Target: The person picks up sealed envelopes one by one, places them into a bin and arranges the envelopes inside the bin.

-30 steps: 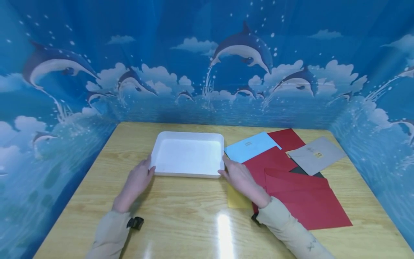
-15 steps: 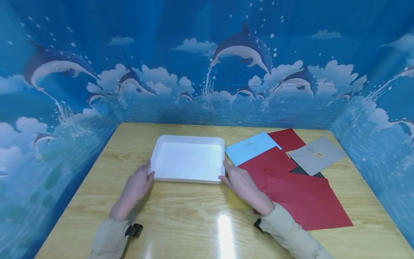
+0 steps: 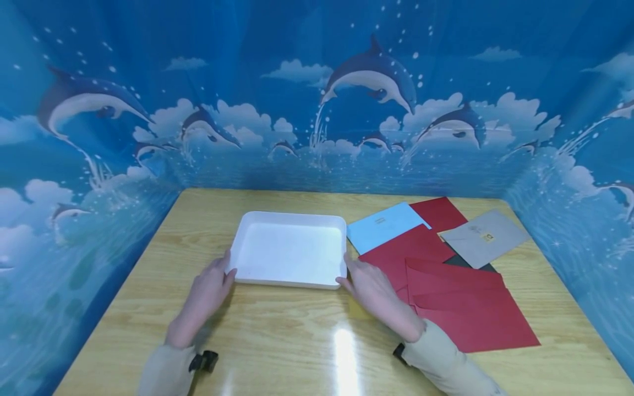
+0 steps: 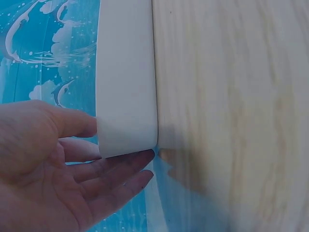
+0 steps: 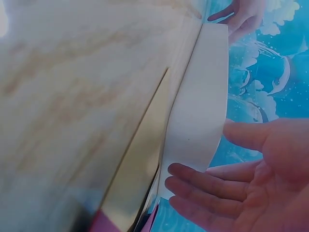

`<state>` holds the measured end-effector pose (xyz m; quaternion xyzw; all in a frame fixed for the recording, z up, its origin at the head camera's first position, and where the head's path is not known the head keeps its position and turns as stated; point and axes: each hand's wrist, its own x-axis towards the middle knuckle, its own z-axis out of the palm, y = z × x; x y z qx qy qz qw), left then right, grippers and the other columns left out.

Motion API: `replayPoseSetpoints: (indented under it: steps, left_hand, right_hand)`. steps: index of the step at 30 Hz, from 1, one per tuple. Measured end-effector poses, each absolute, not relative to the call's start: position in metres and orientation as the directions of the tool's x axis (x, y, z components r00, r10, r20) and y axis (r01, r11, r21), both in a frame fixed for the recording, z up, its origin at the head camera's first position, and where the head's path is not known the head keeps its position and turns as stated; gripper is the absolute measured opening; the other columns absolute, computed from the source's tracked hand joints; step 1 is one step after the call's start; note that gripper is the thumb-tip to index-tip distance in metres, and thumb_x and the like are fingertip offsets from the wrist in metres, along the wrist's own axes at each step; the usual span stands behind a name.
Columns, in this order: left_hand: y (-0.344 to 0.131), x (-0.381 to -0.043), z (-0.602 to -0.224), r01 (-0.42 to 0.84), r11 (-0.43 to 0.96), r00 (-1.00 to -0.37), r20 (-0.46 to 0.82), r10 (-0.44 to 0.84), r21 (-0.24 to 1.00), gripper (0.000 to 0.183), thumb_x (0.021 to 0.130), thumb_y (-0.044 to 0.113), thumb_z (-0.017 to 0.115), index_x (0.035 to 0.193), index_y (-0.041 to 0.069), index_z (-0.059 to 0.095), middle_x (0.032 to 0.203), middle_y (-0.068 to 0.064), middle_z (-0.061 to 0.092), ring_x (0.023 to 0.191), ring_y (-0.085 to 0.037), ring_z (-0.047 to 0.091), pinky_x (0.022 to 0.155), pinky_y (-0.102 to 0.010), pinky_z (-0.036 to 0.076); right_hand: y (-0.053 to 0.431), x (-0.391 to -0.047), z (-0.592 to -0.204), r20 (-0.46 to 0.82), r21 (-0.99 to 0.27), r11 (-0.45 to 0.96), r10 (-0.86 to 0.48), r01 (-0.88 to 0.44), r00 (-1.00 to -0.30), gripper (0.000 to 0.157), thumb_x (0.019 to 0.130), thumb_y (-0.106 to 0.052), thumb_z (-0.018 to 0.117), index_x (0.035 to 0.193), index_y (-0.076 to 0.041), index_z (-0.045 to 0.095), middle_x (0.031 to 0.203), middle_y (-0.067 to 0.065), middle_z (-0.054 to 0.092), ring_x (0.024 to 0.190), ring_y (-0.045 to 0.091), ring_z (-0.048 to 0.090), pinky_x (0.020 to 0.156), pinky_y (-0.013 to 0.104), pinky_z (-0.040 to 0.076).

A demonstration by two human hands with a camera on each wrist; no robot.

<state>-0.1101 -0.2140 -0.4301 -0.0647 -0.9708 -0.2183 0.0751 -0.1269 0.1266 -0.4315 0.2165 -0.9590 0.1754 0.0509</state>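
A shallow white tray (image 3: 287, 284) lies flat on the wooden table, with nothing inside it. My left hand (image 3: 210, 283) holds its near left corner, thumb at the front and fingers along the end wall. At the near right corner, my right hand (image 3: 369, 280) grips it in the same manner. From the left wrist, the fingers of the left hand (image 4: 72, 169) are seen against the tray's end wall (image 4: 126, 77). In the right wrist view, the right hand (image 5: 241, 179) has its thumb near the rim and its fingers at the side wall.
Right of the tray lie overlapping envelopes: light blue (image 3: 383, 226), several red ones (image 3: 475, 319), a grey one (image 3: 487, 236) and a dark one (image 3: 463, 260). A yellow one (image 5: 147, 150) sits close beside the tray, near my right hand. A dolphin-printed curtain (image 3: 317, 99) surrounds the table.
Both hands have drawn the tray toward me, with a slight shift to the right. The envelopes have stayed in place.
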Motion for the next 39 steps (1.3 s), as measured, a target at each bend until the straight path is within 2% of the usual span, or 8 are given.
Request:
replayPoseSetpoints:
  steps: [4,10,17,26,33,39]
  left_hand:
    - [-0.212,-0.108,-0.43,0.169,0.893,-0.979,0.178,0.102,0.417,0.05,0.1,0.006,0.058,0.139,-0.022,0.042,0.125,-0.042,0.056,0.109,-0.053,0.061,0.087,-0.058,0.052]
    - [-0.209,-0.106,-0.43,0.174,0.895,-0.976,0.189,0.104,0.411,0.051,0.099,0.007,0.059,0.138,-0.022,0.043,0.123,-0.04,0.058,0.104,-0.051,0.063,0.085,-0.057,0.054]
    - [-0.203,-0.103,-0.431,0.16,0.893,-0.979,0.186,0.088,0.42,0.052,0.099,0.008,0.059,0.139,-0.021,0.043,0.127,-0.041,0.056,0.112,-0.053,0.06,0.091,-0.059,0.051]
    - [-0.192,-0.095,-0.432,0.164,0.899,-0.976,0.198,0.088,0.406,0.053,0.099,0.009,0.061,0.139,-0.02,0.043,0.126,-0.039,0.057,0.11,-0.051,0.062,0.09,-0.056,0.053]
    - [-0.189,-0.089,-0.435,0.155,0.905,-0.975,0.207,0.077,0.396,0.052,0.098,0.009,0.062,0.138,-0.02,0.045,0.117,-0.036,0.062,0.096,-0.045,0.068,0.081,-0.052,0.056]
    - [-0.188,-0.087,-0.436,0.157,0.899,-0.974,0.213,0.073,0.41,0.053,0.099,0.01,0.062,0.139,-0.019,0.044,0.119,-0.036,0.062,0.1,-0.046,0.067,0.083,-0.052,0.056]
  right_hand:
    - [0.129,-0.123,-0.431,0.188,-0.303,0.846,-0.399,-0.439,-0.897,0.064,0.093,-0.027,0.074,0.139,0.011,0.053,0.061,-0.005,0.04,0.05,0.009,0.032,0.046,0.022,0.027]
    - [0.134,-0.12,-0.43,0.196,-0.292,0.852,-0.391,-0.434,-0.899,0.064,0.091,-0.028,0.076,0.138,0.01,0.054,0.061,-0.004,0.04,0.052,0.009,0.032,0.046,0.022,0.026]
    - [0.14,-0.116,-0.429,0.206,-0.272,0.86,-0.387,-0.432,-0.899,0.064,0.088,-0.027,0.079,0.136,0.01,0.056,0.062,-0.002,0.043,0.053,0.01,0.035,0.047,0.022,0.028]
    - [0.15,-0.112,-0.428,0.18,-0.265,0.87,-0.378,-0.415,-0.908,0.065,0.088,-0.027,0.079,0.138,0.008,0.056,0.061,-0.003,0.041,0.053,0.01,0.034,0.046,0.022,0.029]
    - [0.153,-0.111,-0.429,0.16,-0.28,0.868,-0.38,-0.411,-0.911,0.065,0.089,-0.028,0.078,0.139,0.007,0.055,0.061,-0.003,0.04,0.053,0.01,0.034,0.047,0.022,0.029]
    - [0.156,-0.11,-0.429,0.164,-0.278,0.868,-0.379,-0.412,-0.911,0.066,0.089,-0.028,0.078,0.14,0.006,0.054,0.063,-0.002,0.041,0.056,0.01,0.036,0.048,0.022,0.03]
